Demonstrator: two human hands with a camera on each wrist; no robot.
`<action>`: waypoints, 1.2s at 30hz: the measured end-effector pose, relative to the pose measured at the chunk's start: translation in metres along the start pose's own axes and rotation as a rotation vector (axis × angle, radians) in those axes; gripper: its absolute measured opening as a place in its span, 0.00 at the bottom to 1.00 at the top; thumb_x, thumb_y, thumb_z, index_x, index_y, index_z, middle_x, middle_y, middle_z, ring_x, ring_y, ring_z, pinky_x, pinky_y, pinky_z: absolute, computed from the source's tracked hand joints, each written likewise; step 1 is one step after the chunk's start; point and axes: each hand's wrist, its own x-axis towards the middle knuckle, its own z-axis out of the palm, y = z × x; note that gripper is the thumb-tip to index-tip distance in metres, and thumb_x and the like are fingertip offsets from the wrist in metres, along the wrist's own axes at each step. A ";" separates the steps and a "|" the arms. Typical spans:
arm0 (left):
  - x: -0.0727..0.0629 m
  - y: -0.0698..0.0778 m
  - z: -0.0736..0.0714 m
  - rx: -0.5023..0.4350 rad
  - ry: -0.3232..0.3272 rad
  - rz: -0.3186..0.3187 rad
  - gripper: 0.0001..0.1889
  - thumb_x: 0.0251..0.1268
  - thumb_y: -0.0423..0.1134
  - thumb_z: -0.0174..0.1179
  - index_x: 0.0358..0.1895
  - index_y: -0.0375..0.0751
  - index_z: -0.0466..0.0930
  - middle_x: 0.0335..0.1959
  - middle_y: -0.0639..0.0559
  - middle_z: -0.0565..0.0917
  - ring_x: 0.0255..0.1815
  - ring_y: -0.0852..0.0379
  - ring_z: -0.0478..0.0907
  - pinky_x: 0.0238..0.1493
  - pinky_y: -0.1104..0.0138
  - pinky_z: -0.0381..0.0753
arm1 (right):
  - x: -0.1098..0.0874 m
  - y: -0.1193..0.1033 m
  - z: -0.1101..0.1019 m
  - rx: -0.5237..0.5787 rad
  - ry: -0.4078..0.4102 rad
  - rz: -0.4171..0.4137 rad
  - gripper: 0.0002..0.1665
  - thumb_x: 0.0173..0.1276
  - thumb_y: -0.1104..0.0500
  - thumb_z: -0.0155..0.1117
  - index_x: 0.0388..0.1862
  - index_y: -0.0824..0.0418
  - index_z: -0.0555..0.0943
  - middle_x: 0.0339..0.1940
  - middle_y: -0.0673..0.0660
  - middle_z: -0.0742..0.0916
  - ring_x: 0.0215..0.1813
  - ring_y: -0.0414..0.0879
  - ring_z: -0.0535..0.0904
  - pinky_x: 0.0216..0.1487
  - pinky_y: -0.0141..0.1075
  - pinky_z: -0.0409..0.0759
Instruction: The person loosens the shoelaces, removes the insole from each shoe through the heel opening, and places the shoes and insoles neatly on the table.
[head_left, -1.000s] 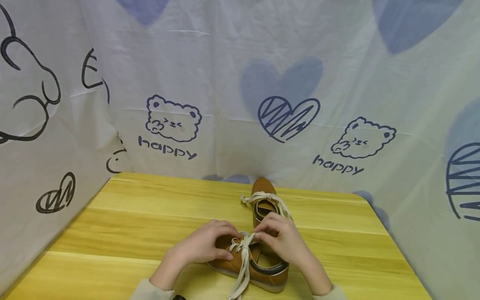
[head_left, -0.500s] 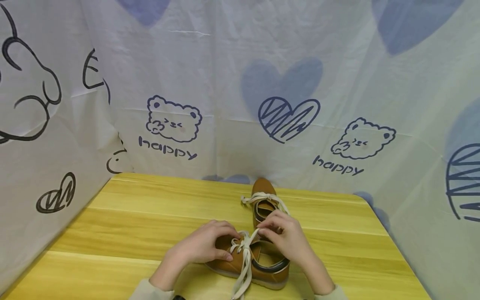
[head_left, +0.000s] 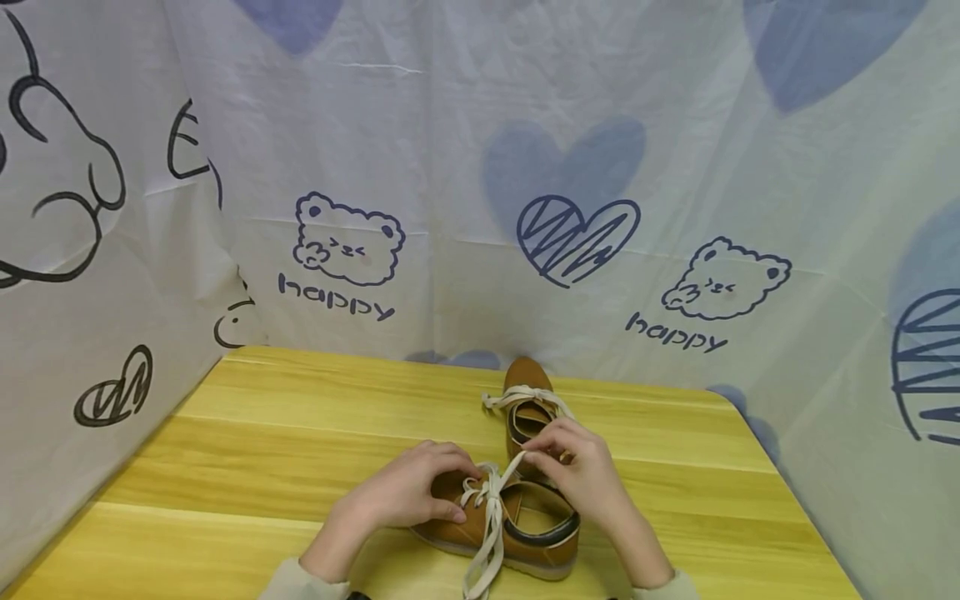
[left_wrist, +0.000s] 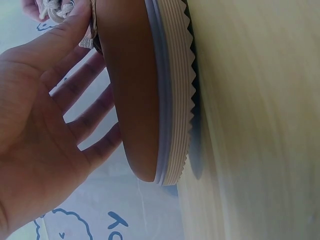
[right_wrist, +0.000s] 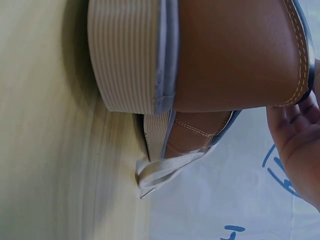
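A brown leather lace-up shoe (head_left: pixel 540 550) sits crosswise on the table, toe to the left. My left hand (head_left: pixel 405 487) holds its front part, thumb on the near side and fingers on the far side; the left wrist view shows the thumb (left_wrist: pixel 60 37) up by the laces. With thumb and index fingertip my right hand (head_left: pixel 581 471) pinches one end of the cream shoelace (head_left: pixel 512 472), drawn up taut from the knot. The other lace strands (head_left: pixel 491 542) hang down over the shoe's near side. In the right wrist view the heel (right_wrist: pixel 235 55) hides my right fingertips.
A second, matching shoe (head_left: pixel 527 373) stands behind, toe toward the back curtain (head_left: pixel 450 167); its lace is tied, with an end (right_wrist: pixel 155 175) drooping beside it. The right hand overlaps its heel. Both shoes stand on a yellow wood-grain table (head_left: pixel 300 417).
My right hand has drawn the lace end up and to the right, away from the knot, so it stretches longer. The left hand has stayed on the shoe's front.
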 end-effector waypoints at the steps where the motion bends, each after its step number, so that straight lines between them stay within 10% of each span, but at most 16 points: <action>1: 0.000 0.000 0.000 -0.003 0.000 -0.002 0.26 0.57 0.49 0.78 0.60 0.56 0.85 0.59 0.63 0.82 0.64 0.53 0.76 0.69 0.49 0.74 | 0.000 0.000 0.000 0.001 0.003 0.000 0.11 0.60 0.69 0.78 0.38 0.56 0.90 0.37 0.48 0.86 0.33 0.40 0.82 0.31 0.32 0.84; 36: 0.000 0.001 0.001 -0.006 -0.008 -0.020 0.26 0.58 0.48 0.77 0.61 0.55 0.84 0.60 0.61 0.82 0.65 0.52 0.76 0.70 0.48 0.73 | -0.002 0.010 -0.008 -0.021 0.070 0.083 0.11 0.61 0.69 0.78 0.38 0.55 0.90 0.37 0.47 0.87 0.33 0.39 0.82 0.32 0.33 0.86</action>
